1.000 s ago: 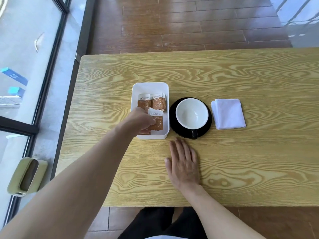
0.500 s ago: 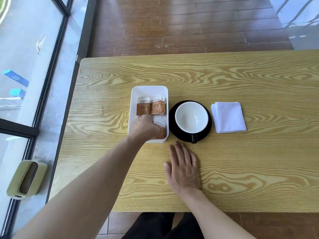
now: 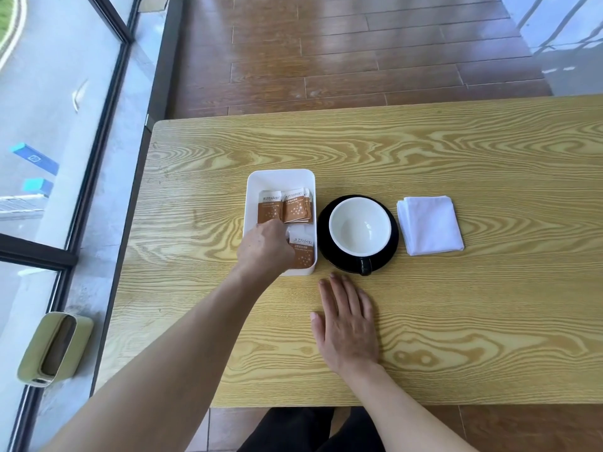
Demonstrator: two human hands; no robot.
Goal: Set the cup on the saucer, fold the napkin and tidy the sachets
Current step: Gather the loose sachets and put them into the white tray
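Note:
A white-lined black cup (image 3: 359,226) stands on the black saucer (image 3: 390,256) at the table's middle, its handle toward me. Right of it lies a folded white napkin (image 3: 430,225). Left of the saucer a white tray (image 3: 280,178) holds several brown-and-white sachets (image 3: 297,207). My left hand (image 3: 263,247) reaches into the tray's near end, fingers curled on a sachet (image 3: 304,251) lying there; its fingertips are hidden. My right hand (image 3: 347,322) rests flat and open on the table, just in front of the saucer.
The wooden table (image 3: 456,158) ends at the left beside a glass wall with dark frames. A green bin (image 3: 54,349) stands on the floor at the lower left. Brown floorboards lie beyond the table's far edge.
My left hand has drawn back toward the tray's near end, and a sachet now lies flat there. My right hand has stayed flat in place.

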